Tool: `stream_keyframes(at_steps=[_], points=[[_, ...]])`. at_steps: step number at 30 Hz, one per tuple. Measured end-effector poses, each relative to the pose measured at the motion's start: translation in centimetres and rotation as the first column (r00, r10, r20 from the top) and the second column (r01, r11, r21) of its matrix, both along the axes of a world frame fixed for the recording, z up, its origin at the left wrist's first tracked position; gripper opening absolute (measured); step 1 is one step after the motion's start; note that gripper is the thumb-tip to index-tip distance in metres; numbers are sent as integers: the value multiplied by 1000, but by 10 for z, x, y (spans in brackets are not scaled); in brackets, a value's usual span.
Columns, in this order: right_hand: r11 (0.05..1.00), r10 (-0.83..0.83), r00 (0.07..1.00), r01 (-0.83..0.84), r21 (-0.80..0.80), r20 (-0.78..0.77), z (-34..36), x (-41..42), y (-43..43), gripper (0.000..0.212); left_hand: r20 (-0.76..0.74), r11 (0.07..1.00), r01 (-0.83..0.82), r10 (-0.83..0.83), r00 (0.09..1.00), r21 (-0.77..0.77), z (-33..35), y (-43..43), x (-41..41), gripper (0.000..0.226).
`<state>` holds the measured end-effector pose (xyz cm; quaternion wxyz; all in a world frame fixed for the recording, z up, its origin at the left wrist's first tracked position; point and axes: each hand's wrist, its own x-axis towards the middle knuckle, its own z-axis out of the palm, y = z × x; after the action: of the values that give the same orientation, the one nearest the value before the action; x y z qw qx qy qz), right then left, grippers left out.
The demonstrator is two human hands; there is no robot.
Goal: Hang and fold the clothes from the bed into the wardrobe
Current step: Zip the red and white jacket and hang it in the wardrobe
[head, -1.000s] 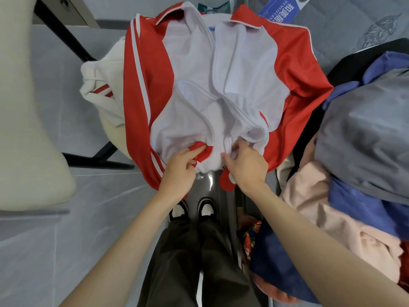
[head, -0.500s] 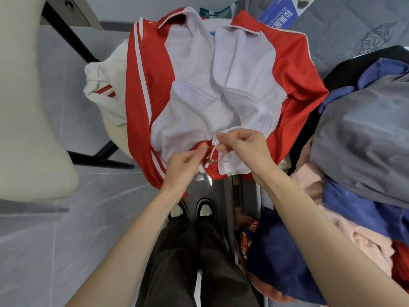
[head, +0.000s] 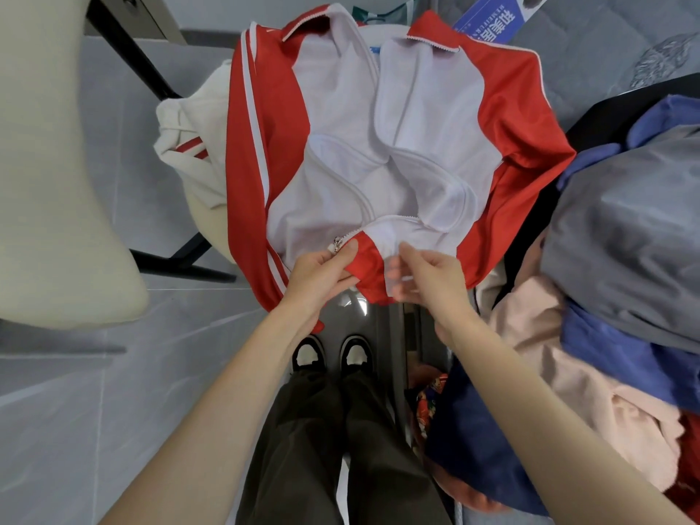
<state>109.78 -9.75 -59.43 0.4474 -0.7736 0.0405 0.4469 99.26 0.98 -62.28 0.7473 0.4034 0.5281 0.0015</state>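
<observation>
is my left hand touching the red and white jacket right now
Touching. The head view shows the left hand pinching the red hem of the jacket just below the zipper pull, thumb pressed onto the cloth.

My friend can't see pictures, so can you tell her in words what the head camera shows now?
Two hands, left hand and right hand, pinch the bottom hem of a red and white jacket with its zip undone. A pile of clothes lies to the right, a cream chair stands to the left, and black and white shoes show below on the grey floor.
</observation>
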Motion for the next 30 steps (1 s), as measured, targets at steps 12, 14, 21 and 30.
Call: stream_keyframes(at_steps=[12,14,21,30], points=[[829,-332,407,556,-57,-851,-37,-18,-14,33,-64,963,269,-268,961,5,1,4,-2,35],[776,-365,373,629,-57,-853,-37,-21,-11,21,-73,955,295,-294,953,9,0,6,-3,35],[700,-469,455,714,-5,-757,-26,-17,-17,6,-81,924,363,-355,931,123,4,11,1,18],[881,-454,882,465,85,-126,-7,-5,-34,33,-120,815,546,-532,838,194,4,16,17,9]])
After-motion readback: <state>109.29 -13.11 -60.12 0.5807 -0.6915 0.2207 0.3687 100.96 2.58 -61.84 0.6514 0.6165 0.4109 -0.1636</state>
